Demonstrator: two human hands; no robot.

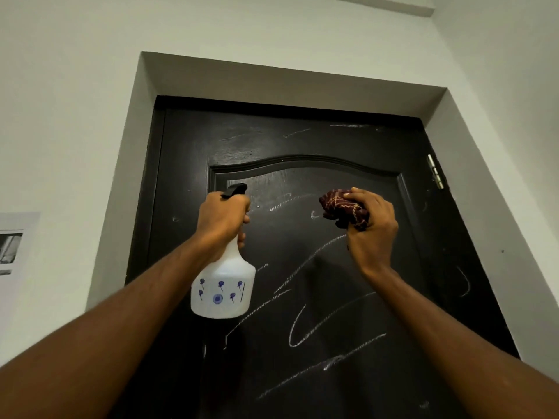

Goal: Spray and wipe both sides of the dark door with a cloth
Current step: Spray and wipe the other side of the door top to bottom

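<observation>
While left hand (222, 220) grips spray bottle (223, 285) neck, hiding trigger, right hand (373, 228) clutches bunched cloth (341, 207); door (302, 140) bottom cut off.

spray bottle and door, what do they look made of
Spray bottle: likely translucent white plastic, with printed blue motifs. Door: looks like dark-stained wood, faint grain and a moulded raised panel; could be veneer.

Before the door (302, 140), apart: spray bottle (223, 285) in left hand (222, 219) on the left, cloth (341, 207) in right hand (373, 228) on the right. Hinge (435, 175) at the door's upper right edge. Picture (12, 243) on the wall (75, 116), far left.
</observation>
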